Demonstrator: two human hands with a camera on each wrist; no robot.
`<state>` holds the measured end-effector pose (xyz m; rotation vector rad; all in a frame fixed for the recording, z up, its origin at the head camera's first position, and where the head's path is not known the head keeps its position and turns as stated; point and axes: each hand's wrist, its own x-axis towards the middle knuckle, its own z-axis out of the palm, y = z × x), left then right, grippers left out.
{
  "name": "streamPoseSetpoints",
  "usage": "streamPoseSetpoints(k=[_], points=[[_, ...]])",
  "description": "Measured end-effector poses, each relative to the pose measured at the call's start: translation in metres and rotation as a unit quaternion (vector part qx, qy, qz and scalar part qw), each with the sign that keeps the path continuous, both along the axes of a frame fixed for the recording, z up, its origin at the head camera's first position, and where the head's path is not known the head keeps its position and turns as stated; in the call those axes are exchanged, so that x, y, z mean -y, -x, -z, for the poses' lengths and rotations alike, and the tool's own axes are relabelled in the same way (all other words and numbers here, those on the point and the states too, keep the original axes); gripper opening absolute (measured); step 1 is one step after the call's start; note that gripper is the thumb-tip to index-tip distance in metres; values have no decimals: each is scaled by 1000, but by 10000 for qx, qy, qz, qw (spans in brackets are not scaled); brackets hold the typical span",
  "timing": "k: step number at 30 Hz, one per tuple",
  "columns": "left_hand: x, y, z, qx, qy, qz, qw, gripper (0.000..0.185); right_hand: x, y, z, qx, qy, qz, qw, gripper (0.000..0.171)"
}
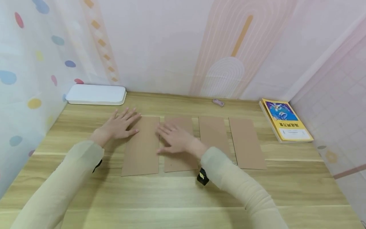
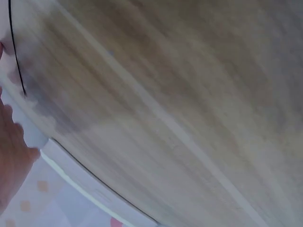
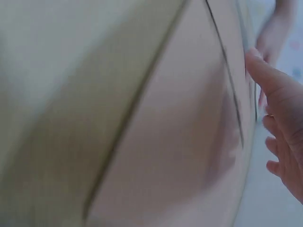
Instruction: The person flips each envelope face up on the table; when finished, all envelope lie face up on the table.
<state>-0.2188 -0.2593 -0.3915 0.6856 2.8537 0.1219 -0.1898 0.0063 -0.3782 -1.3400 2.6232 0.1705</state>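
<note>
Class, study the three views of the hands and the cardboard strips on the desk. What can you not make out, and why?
- Second cardboard strip: its middle is hidden under the right hand, head view.
- Book: cover writing too small to read, head view.
- Small pink thing by the wall: too small to tell, head view.
- Left hand: cut off by the edge, left wrist view.
- Right wrist view: blurred.

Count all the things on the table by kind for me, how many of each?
Flat brown cardboard strips: 4, lying side by side, from the leftmost to the rightmost
White rounded rectangular tray: 1
Yellow book with a blue cover picture: 1
Small pink eraser-like object: 1
Total: 7 things on the light wooden table
</note>
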Motion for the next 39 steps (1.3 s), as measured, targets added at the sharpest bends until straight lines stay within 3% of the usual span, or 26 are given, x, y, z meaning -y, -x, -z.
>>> streamPoseSetpoints(k=[6,10,14,18,23,28,30,34,37,39], points=[[-4,3,-10,260,-141,-50,9996,75,37,-32,-3,-341,-722,-980,9920,82],[-8,5,-16,182,-235,-108,9995,74,52,-48,-3,-493,-1023,-1277,9853,77],[-11,7,-24,338,-408,-256,9983,75,60,-58,-3,-878,-948,-1626,9782,68],[-12,10,-28,529,-584,-380,9962,74,65,-66,-2,-1392,-761,-2195,9626,53],[-10,14,-24,534,-853,-349,9943,68,71,-77,2,-1691,-795,-2472,9508,39],[-5,16,-17,528,-1022,-248,9931,67,66,-79,5,-2863,-329,-2412,9267,31],[-2,16,-16,543,-1116,-161,9921,65,61,-76,3,-3138,-63,-2227,9230,30],[5,15,-11,521,-1548,61,9865,48,49,-68,-12,-3247,210,-1995,9243,31],[11,15,-9,566,-2020,117,9777,33,36,-60,-29,-2778,399,-1726,9442,33],[15,15,-8,689,-2291,90,9709,35,26,-52,-40,-2328,704,-1432,9593,36]])
